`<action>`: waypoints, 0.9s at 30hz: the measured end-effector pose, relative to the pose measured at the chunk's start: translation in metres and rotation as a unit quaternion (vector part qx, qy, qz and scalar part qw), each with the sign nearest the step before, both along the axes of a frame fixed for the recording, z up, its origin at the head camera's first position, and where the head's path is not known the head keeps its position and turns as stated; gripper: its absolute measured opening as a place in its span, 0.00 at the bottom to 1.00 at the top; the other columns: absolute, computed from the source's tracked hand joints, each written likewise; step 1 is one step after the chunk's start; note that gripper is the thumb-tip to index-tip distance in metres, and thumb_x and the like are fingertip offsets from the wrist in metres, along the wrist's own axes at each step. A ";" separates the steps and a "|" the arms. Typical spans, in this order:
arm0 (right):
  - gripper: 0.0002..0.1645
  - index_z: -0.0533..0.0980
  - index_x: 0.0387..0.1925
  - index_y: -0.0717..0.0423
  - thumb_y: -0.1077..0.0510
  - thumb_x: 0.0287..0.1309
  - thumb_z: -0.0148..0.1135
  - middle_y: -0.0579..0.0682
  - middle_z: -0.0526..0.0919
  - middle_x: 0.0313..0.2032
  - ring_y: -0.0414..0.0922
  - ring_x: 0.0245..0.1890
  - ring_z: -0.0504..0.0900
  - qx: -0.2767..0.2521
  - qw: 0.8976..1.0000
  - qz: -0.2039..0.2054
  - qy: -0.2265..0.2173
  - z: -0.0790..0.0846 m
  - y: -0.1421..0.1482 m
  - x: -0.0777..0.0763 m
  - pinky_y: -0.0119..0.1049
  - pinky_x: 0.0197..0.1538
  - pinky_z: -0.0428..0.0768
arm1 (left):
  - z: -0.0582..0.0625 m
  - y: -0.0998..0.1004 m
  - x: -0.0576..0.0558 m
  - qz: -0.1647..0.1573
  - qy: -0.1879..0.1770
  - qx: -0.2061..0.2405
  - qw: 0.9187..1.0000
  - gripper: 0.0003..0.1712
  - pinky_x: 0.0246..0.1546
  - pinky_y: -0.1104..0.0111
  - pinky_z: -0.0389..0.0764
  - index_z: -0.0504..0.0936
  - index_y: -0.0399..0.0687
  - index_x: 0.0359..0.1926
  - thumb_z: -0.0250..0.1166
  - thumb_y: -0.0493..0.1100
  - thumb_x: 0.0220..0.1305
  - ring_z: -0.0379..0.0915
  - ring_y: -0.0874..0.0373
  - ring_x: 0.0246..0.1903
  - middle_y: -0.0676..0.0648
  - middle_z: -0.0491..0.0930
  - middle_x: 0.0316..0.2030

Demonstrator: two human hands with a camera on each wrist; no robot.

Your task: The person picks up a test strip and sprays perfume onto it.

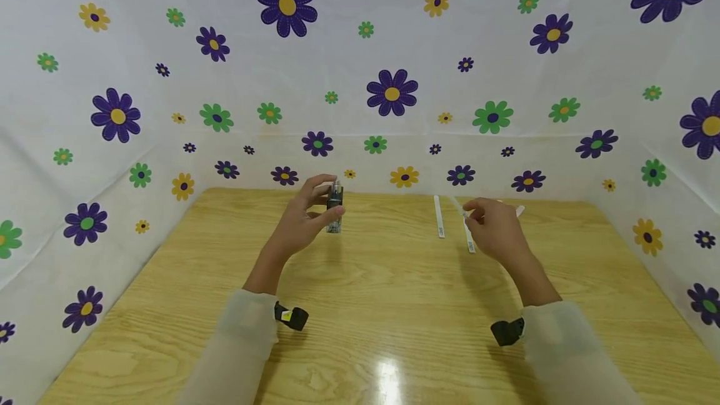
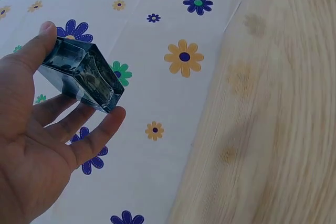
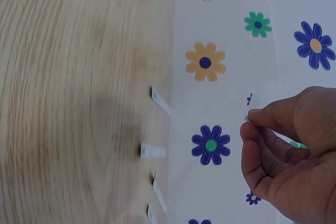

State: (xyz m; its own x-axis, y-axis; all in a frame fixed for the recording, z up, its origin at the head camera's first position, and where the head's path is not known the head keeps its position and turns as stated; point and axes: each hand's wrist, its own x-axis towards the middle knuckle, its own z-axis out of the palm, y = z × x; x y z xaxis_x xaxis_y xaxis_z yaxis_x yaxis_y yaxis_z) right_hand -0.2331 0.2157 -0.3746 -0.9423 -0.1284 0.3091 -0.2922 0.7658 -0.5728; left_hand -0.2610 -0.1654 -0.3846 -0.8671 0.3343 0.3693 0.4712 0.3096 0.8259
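A white cloth (image 1: 337, 49) printed with purple, green and yellow flowers stands along the left, far and right edges of a pale wooden table (image 1: 382, 292). At the left, a pale sleeve (image 1: 230, 345) reaches in from the near edge, with a black gadget (image 1: 297, 319) on the inner side of the wrist. The left hand (image 1: 298, 224) holds a small dark glass bottle (image 1: 334, 206) upright, its grip narrow: the thumb lies across the near face, the index fingertip is at the clear top, and the left wrist view shows the other fingers spread beneath. The bottle is raised above the table near the far edge, left of its middle.

Right of the middle, a white paper strip (image 1: 439, 217) lies by the far edge, small dark print at its near end. Just beside it lies a second printed strip (image 1: 469, 240), partly hidden by fingers. Above this one, the right hand (image 1: 497, 227) pinches a thin pale strip (image 1: 455, 204) between thumb and index finger, the other fingers curled. Past the knuckles, another strip's end (image 1: 520, 210) shows toward the far right corner; the right wrist view shows four strips lying along the far edge. A second black gadget (image 1: 508, 332) and pale sleeve (image 1: 574, 345) follow, toward the near right corner.
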 end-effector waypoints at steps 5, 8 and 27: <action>0.14 0.81 0.51 0.71 0.68 0.67 0.60 0.62 0.84 0.35 0.55 0.34 0.83 -0.003 1.000 0.014 0.008 0.003 -0.016 0.000 0.48 0.37 0.82 | -0.002 0.012 -0.003 -0.017 -0.003 0.007 1.000 0.34 0.54 0.45 0.80 0.62 0.67 0.74 0.66 0.50 0.73 0.75 0.45 0.60 0.39 0.70 0.69; 0.13 0.81 0.51 0.69 0.68 0.67 0.60 0.61 0.84 0.35 0.53 0.33 0.82 -0.002 1.000 0.017 0.012 0.004 -0.026 0.000 0.46 0.36 0.81 | -0.004 0.016 -0.003 -0.021 -0.008 0.011 1.000 0.34 0.55 0.45 0.80 0.62 0.65 0.74 0.66 0.50 0.73 0.75 0.45 0.61 0.39 0.71 0.69; 0.12 0.83 0.50 0.66 0.68 0.67 0.63 0.55 0.83 0.33 0.47 0.29 0.80 -0.043 0.997 0.045 0.041 0.010 -0.075 0.009 0.40 0.32 0.80 | -0.008 0.029 -0.002 -0.067 -0.031 0.062 0.995 0.32 0.53 0.49 0.82 0.62 0.70 0.71 0.64 0.47 0.74 0.74 0.45 0.61 0.40 0.68 0.70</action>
